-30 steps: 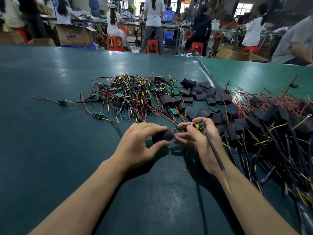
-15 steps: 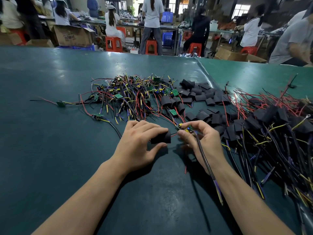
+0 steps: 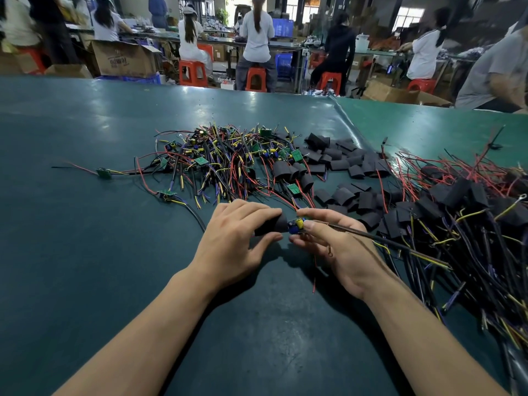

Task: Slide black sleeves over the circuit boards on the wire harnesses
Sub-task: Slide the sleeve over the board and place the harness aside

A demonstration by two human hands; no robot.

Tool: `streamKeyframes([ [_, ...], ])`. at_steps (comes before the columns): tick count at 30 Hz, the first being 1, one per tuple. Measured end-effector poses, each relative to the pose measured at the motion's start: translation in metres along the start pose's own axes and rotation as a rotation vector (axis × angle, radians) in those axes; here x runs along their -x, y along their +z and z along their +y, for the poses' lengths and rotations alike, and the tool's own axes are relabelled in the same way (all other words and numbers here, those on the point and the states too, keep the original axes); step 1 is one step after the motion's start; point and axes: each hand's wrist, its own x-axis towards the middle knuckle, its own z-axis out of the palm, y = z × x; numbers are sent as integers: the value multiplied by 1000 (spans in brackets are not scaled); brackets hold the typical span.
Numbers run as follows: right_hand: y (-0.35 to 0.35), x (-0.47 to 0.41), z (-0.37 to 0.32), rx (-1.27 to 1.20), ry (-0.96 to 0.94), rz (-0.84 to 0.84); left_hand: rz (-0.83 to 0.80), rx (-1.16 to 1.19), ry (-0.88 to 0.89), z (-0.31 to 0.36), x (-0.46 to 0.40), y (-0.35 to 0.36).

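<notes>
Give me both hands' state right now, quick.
Left hand: closed, fingers gripping a black tubular sleeve.
Right hand: closed, fingers pinching a small circuit board with blue and yellow components at the sleeve's mouth.

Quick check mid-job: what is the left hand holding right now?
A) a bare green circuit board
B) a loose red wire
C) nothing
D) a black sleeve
D: the left hand pinches a black sleeve, its open end facing the circuit board that the right hand holds.
</notes>
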Motion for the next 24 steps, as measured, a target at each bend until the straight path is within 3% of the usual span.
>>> streamKeyframes([
  [10,-3,0,-4,-10,40,34,-102,241,-85,0,1,2],
  [16,-1,3,-6,-89,40,12,-9,233,-34,0,0,3],
  [24,-1,0,-2,-19,-8,49,28,223,-14,0,1,4],
])
